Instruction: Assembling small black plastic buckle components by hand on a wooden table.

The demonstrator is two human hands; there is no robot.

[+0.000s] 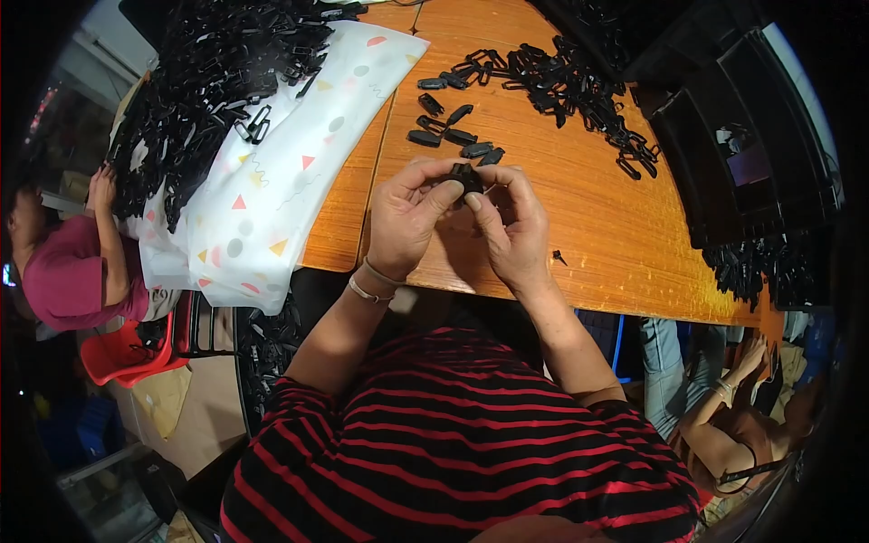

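Above the table's near edge, my left hand (407,213) and my right hand (514,226) meet around a small black plastic part (467,176). Thumbs and fingertips of both hands pinch it from either side and hide much of its shape. Just beyond my fingers lie several black oblong plastic pieces (424,138), apart from one another on the wood. A tiny black bit (559,258) rests to the right of my right hand.
A large heap of black plastic pieces (226,72) covers part of a patterned white sheet (335,118) at left. Loose black oblong frames (552,81) spread across the far wooden table (579,199). Black crates (742,145) stand at right. Other people sit at left (68,271) and right (724,439).
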